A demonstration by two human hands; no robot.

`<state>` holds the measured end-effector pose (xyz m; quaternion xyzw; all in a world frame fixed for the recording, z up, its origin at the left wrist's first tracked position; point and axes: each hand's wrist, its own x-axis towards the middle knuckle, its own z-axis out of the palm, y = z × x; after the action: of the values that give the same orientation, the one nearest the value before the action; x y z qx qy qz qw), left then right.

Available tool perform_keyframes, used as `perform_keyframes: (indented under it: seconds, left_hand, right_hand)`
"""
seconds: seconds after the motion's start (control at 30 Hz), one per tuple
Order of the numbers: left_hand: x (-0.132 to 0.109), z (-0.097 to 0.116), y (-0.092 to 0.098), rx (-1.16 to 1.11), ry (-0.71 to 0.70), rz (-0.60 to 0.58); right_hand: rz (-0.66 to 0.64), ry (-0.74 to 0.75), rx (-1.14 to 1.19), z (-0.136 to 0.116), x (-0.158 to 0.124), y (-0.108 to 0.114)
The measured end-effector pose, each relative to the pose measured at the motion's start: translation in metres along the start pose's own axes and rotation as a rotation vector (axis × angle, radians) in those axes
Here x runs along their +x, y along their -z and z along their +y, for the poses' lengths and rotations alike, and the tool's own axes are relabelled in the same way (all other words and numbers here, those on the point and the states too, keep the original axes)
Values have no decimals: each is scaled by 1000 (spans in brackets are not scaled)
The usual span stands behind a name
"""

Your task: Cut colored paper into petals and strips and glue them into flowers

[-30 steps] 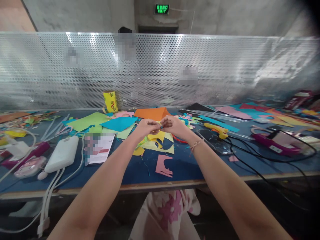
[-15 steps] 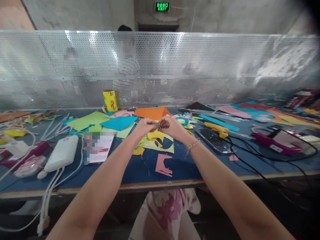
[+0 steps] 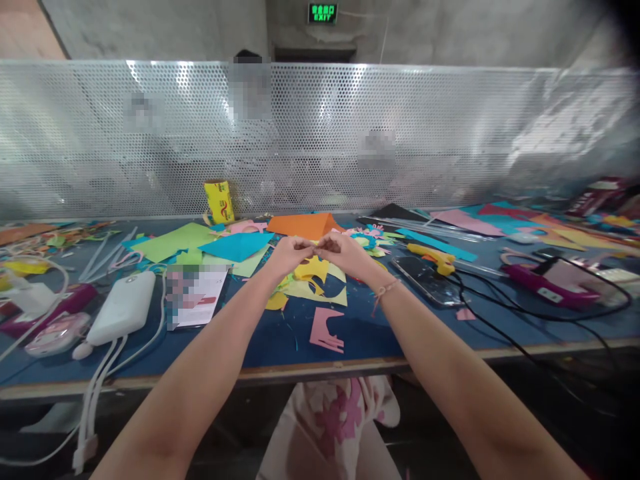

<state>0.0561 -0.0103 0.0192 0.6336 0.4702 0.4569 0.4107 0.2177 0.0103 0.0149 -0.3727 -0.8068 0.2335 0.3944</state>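
Observation:
My left hand (image 3: 294,252) and my right hand (image 3: 340,251) meet above the middle of the table, thumbs and fingertips pinched close together. Whatever small thing lies between the fingertips is too little to make out. Just below them are yellow felt-like scraps (image 3: 311,269) and a pale yellow cut piece (image 3: 327,293). A pink offcut (image 3: 326,329) with a notched edge lies nearer the front edge. Behind my hands rests an orange sheet (image 3: 300,224), with a blue sheet (image 3: 239,247) to the left.
A perforated metal screen (image 3: 320,133) stands along the back, people behind it. Left are a white power bank (image 3: 125,307) with cables and a printed card (image 3: 205,300). Right are a phone (image 3: 425,281), a yellow glue gun (image 3: 433,257) and a purple power strip (image 3: 550,285).
My fingertips have drawn slightly closer together, and the small bluish bit seen between them before is now hidden. The view has shifted very slightly; the table things stay put.

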Motion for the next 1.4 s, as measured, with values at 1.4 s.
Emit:
perform_keyframes:
  seconds: [1.4]
  left_hand:
    - [-11, 14, 3, -589, -163, -220]
  right_hand:
    - [-154, -267, 1047, -15, -4, 6]
